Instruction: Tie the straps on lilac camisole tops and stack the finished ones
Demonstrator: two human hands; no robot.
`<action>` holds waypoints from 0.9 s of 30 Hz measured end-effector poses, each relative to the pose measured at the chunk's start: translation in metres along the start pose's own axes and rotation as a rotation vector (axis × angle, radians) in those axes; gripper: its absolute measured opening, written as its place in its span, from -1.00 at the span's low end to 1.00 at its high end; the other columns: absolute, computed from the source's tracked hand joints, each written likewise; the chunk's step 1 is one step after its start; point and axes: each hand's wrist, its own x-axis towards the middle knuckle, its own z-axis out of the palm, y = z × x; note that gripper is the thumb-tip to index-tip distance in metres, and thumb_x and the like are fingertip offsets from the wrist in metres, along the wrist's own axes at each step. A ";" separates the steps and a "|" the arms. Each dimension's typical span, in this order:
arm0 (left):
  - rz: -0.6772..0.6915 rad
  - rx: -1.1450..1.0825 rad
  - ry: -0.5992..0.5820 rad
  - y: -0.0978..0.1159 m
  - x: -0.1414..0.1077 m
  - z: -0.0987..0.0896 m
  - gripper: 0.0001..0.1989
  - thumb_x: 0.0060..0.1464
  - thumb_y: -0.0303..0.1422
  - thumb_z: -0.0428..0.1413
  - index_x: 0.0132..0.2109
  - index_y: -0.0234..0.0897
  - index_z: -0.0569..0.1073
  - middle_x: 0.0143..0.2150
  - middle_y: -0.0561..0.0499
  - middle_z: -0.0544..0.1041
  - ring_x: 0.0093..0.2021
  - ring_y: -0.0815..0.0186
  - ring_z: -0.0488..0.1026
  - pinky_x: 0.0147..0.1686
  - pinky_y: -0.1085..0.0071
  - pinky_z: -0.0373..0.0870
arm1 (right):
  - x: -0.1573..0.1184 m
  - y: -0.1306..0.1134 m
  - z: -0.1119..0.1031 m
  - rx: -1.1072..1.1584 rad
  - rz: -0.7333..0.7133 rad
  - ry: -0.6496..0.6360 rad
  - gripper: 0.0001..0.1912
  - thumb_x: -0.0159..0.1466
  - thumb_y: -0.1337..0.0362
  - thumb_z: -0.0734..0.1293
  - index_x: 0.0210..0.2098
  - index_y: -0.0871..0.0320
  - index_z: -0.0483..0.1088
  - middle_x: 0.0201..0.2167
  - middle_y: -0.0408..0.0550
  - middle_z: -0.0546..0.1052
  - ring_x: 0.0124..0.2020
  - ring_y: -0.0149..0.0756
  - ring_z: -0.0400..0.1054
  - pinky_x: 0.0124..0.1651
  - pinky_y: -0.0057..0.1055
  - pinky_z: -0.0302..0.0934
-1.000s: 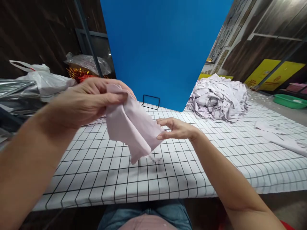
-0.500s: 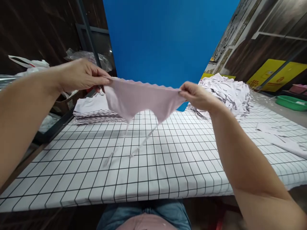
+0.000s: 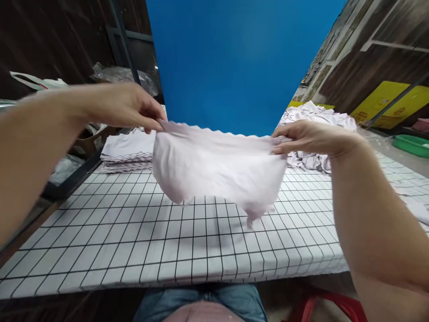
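The left hand (image 3: 130, 106) and right hand (image 3: 310, 137) are clenched on opposite top corners of the pale cloth piece (image 3: 217, 163), which is suspended mid-frame between them above the bench (image 3: 134, 259), long axis running left to right.

- A small garment workshop, I'd say.
- Twelve o'clock from the worker: a broad worktable (image 3: 161, 264) in checked cloth.
- Ten: a neat stack (image 3: 125, 150) of pale, wavy-edged pieces.
- Two: a loose heap (image 3: 317, 114) of similar fabric.
- Eleven: crumpled plastic (image 3: 109, 74) by a metal post (image 3: 124, 44).
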 end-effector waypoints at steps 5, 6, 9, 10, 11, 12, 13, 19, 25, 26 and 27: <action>-0.067 0.250 -0.066 0.007 0.059 0.032 -0.58 0.17 -0.23 0.09 -0.13 -0.64 0.51 -0.40 0.13 0.55 -0.39 0.55 0.43 -0.16 0.47 0.42 | 0.051 0.028 0.007 -0.124 0.129 0.258 -0.75 0.15 0.08 0.46 -0.39 0.16 0.56 -0.65 -0.20 0.35 -0.60 -0.51 0.09 -0.50 -0.45 -0.01; -0.079 0.278 0.025 0.011 0.066 0.029 -0.58 0.19 -0.24 0.06 -0.13 -0.67 0.51 -0.35 0.10 0.56 -0.34 0.53 0.44 -0.16 0.49 0.41 | 0.055 0.030 0.004 -0.112 0.131 0.364 -0.77 0.17 0.13 0.46 -0.35 0.19 0.56 -0.64 -0.19 0.36 -0.60 -0.53 0.07 -0.50 -0.45 0.00; -0.108 0.269 0.250 0.026 0.072 0.012 -0.59 0.22 -0.28 0.00 -0.11 -0.64 0.53 -0.24 0.02 0.54 -0.19 0.39 0.47 -0.12 0.36 0.43 | 0.057 0.029 -0.011 -0.052 0.107 0.620 -0.74 0.24 0.21 0.41 -0.22 0.33 0.53 -0.52 -0.06 0.47 -0.54 -0.54 0.14 -0.44 -0.44 0.08; -0.101 0.244 0.302 0.031 0.069 0.008 -0.60 0.22 -0.28 -0.01 -0.09 -0.60 0.54 -0.23 0.02 0.52 -0.17 0.35 0.47 -0.12 0.29 0.44 | 0.055 0.029 -0.013 -0.030 0.080 0.669 -0.73 0.25 0.22 0.40 -0.20 0.36 0.52 -0.47 0.00 0.50 -0.51 -0.52 0.19 -0.41 -0.43 0.12; -0.085 0.221 0.347 0.034 0.063 0.006 -0.61 0.21 -0.28 -0.01 -0.07 -0.55 0.55 -0.24 0.02 0.51 -0.17 0.31 0.48 -0.13 0.25 0.44 | 0.051 0.030 -0.012 -0.010 0.042 0.697 -0.74 0.25 0.25 0.40 -0.19 0.37 0.51 -0.43 0.04 0.51 -0.47 -0.50 0.23 -0.39 -0.42 0.15; -0.056 0.208 0.386 0.036 0.054 0.008 -0.62 0.20 -0.28 0.00 -0.06 -0.51 0.56 -0.26 0.03 0.51 -0.18 0.31 0.48 -0.14 0.24 0.44 | 0.047 0.031 -0.008 0.007 0.004 0.711 -0.77 0.24 0.29 0.41 -0.21 0.37 0.52 -0.41 0.06 0.52 -0.44 -0.48 0.26 -0.36 -0.42 0.18; -0.019 0.202 0.412 0.036 0.043 0.015 -0.63 0.19 -0.28 0.02 -0.07 -0.48 0.57 -0.27 0.04 0.51 -0.21 0.33 0.47 -0.15 0.26 0.44 | 0.041 0.034 0.002 0.017 -0.031 0.706 -0.82 0.22 0.33 0.42 -0.23 0.34 0.52 -0.38 0.05 0.53 -0.42 -0.46 0.28 -0.35 -0.42 0.20; 0.255 0.080 0.186 0.026 -0.072 0.133 -0.74 0.20 -0.36 -0.02 -0.22 -0.39 0.55 -0.26 -0.04 0.57 -0.23 0.32 0.45 -0.16 0.27 0.47 | -0.028 0.061 0.140 0.081 -0.107 0.410 -0.92 0.24 0.36 0.35 -0.32 0.14 0.53 -0.31 -0.03 0.52 -0.31 -0.31 0.40 -0.21 -0.30 0.34; 0.235 -0.152 -0.024 0.037 -0.177 0.213 -0.76 0.20 -0.42 -0.05 -0.19 -0.18 0.52 -0.21 -0.07 0.58 -0.17 0.18 0.51 -0.22 0.28 0.52 | -0.103 0.058 0.246 -0.095 -0.102 0.227 -0.80 0.33 0.38 0.25 -0.19 0.06 0.50 -0.17 0.02 0.55 -0.10 -0.13 0.40 -0.07 -0.07 0.25; 0.212 -0.188 -0.001 0.038 -0.186 0.215 -0.77 0.19 -0.42 -0.03 -0.17 -0.14 0.52 -0.20 -0.05 0.58 -0.17 0.18 0.51 -0.19 0.28 0.52 | -0.111 0.054 0.251 -0.105 -0.102 0.242 -0.79 0.34 0.37 0.24 -0.17 0.03 0.49 -0.17 0.01 0.56 -0.10 -0.12 0.39 -0.06 -0.06 0.23; 0.188 -0.224 0.021 0.039 -0.194 0.215 -0.77 0.18 -0.41 -0.01 -0.15 -0.11 0.52 -0.20 -0.03 0.58 -0.17 0.18 0.51 -0.18 0.29 0.52 | -0.119 0.049 0.253 -0.109 -0.103 0.251 -0.79 0.35 0.36 0.23 -0.15 0.01 0.48 -0.18 -0.01 0.56 -0.11 -0.12 0.39 -0.07 -0.06 0.22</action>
